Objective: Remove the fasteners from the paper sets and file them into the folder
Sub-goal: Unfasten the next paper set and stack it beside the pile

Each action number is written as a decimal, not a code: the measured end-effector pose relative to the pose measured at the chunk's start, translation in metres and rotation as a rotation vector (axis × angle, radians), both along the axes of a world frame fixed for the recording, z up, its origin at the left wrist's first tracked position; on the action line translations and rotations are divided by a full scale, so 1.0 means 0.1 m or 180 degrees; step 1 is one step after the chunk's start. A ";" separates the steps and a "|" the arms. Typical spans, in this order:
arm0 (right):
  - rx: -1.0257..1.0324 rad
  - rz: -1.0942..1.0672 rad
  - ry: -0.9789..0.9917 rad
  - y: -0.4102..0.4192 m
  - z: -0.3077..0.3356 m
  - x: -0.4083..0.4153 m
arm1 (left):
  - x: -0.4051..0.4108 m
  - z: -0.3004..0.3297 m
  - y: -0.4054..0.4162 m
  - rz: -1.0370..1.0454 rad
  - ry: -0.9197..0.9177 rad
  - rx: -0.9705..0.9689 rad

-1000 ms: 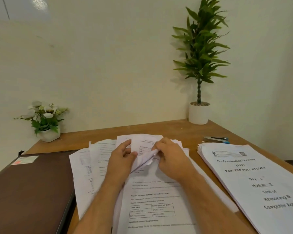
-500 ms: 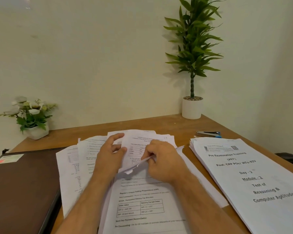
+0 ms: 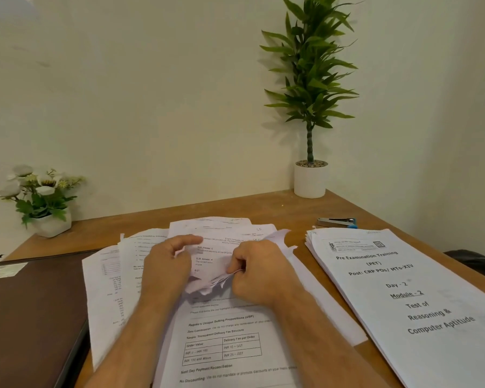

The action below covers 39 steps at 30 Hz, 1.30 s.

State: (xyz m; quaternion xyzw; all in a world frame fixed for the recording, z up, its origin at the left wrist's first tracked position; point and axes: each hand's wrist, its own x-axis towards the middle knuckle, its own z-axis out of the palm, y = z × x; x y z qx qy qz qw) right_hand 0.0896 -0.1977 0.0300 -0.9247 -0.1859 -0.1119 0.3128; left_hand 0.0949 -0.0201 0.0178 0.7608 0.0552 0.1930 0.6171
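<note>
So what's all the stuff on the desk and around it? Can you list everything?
desk: one, brown wood, under everything
folder: one, dark brown, closed, left side
loose paper sets: several, white, overlapping in the middle
paper stack: one, white, printed title page, right side
stapler: one, silver and blue, behind the paper stack
tall plant: one, green, white pot, far right corner
flowers: one bunch, white, white pot, far left
left hand: one, holding the curled sheets
right hand: one, fingers pinching the crumpled corner
</note>
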 end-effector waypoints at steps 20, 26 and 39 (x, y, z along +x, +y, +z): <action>-0.0165 0.0147 0.0208 -0.02 -0.06 0.02 | 0.08 -0.04 0.02 0.0296 -0.0320 0.0477; -0.0192 0.0162 0.0171 -0.02 -0.06 0.04 | 0.02 -0.01 0.00 0.0262 -0.0388 0.0487; -0.0034 0.0334 -0.0208 -0.04 -0.07 0.02 | 0.00 -0.01 -0.02 -0.0203 -0.0269 0.0213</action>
